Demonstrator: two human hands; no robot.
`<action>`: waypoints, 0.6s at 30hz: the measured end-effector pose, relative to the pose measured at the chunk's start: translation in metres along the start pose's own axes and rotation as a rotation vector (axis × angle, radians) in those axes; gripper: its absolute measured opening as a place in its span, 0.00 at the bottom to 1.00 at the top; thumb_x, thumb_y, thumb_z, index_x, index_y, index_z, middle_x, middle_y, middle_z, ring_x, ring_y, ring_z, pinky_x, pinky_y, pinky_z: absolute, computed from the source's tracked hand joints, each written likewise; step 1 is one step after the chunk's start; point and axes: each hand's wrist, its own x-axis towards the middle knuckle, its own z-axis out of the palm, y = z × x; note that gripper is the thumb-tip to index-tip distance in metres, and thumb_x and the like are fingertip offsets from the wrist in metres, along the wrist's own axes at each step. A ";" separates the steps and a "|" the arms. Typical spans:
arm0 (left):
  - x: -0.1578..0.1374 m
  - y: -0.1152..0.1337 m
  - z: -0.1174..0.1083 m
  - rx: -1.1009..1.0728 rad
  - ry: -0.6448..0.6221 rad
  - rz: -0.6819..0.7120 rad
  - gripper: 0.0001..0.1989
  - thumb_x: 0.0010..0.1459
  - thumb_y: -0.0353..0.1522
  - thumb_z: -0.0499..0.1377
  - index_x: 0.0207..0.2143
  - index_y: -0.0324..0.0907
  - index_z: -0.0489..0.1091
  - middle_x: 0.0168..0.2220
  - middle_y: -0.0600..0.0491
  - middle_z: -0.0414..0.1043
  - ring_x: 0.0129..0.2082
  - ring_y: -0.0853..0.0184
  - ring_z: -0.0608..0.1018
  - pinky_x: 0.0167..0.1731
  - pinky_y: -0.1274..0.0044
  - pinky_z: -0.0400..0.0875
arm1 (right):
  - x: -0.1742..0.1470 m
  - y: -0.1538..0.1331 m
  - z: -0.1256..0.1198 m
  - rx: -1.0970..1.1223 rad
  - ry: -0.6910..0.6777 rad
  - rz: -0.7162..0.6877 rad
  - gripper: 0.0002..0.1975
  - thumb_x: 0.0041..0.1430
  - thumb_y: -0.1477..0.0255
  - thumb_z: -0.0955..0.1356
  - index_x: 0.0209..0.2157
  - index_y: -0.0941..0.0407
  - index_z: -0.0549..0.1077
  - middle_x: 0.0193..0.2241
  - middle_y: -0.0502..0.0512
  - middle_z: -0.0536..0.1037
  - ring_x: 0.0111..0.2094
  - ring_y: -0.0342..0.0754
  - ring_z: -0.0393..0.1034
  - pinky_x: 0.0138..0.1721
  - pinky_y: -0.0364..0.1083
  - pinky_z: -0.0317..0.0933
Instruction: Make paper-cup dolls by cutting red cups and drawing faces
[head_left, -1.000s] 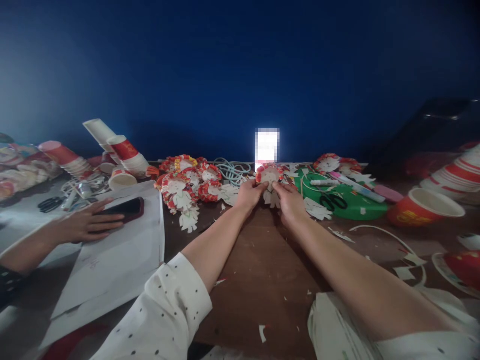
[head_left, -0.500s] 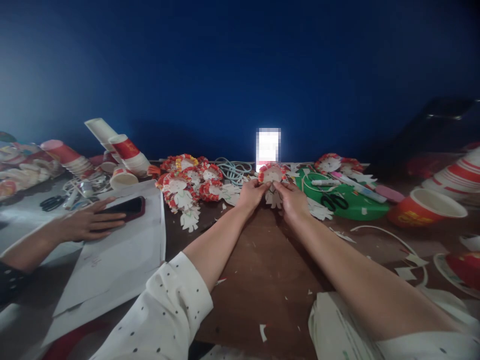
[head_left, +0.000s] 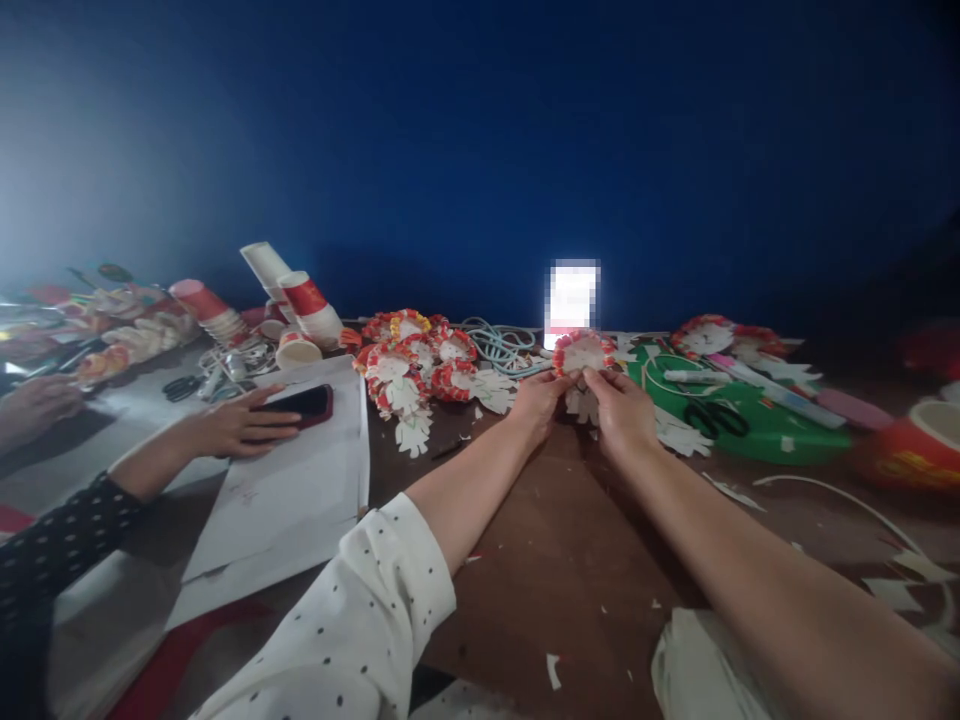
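My left hand (head_left: 540, 408) and my right hand (head_left: 624, 412) pinch a paper cutout figure (head_left: 585, 352) between them, thumbs on its near face. It has a round white middle, a red-and-white fringed ring, and a pale part hanging below that my fingers partly cover. Left of my hands lies a pile of similar paper figures (head_left: 390, 368) with red and yellow fringes. Just behind the held figure stands a bright blurred-out screen (head_left: 574, 295).
A co-worker's hand (head_left: 236, 425) rests by a phone (head_left: 300, 403) on white paper sheets (head_left: 277, 510). Paper cups (head_left: 307, 305) lean at the back left. Scissors (head_left: 716, 418) and markers lie on a green sheet (head_left: 787, 440). At right is a red cup (head_left: 911, 450). Paper scraps dot the table.
The view has turned slightly left, so everything sits farther right. Another person's hand now shows at the far left. My hands keep the same pinch on the paper figure.
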 end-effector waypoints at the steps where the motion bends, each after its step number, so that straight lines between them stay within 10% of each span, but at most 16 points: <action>1: 0.001 0.000 -0.001 0.013 0.008 0.005 0.14 0.38 0.34 0.70 0.25 0.36 0.71 0.18 0.56 0.68 0.18 0.75 0.70 0.24 0.80 0.62 | -0.001 -0.002 0.000 0.009 -0.004 0.005 0.18 0.43 0.55 0.71 0.31 0.55 0.77 0.23 0.50 0.77 0.27 0.49 0.71 0.30 0.46 0.63; 18: 0.006 -0.003 -0.002 0.224 0.118 0.107 0.11 0.42 0.34 0.67 0.27 0.37 0.74 0.20 0.54 0.72 0.20 0.72 0.70 0.25 0.79 0.64 | -0.003 -0.015 -0.003 -0.081 -0.063 0.025 0.17 0.43 0.56 0.70 0.28 0.55 0.75 0.25 0.51 0.78 0.29 0.51 0.71 0.30 0.46 0.61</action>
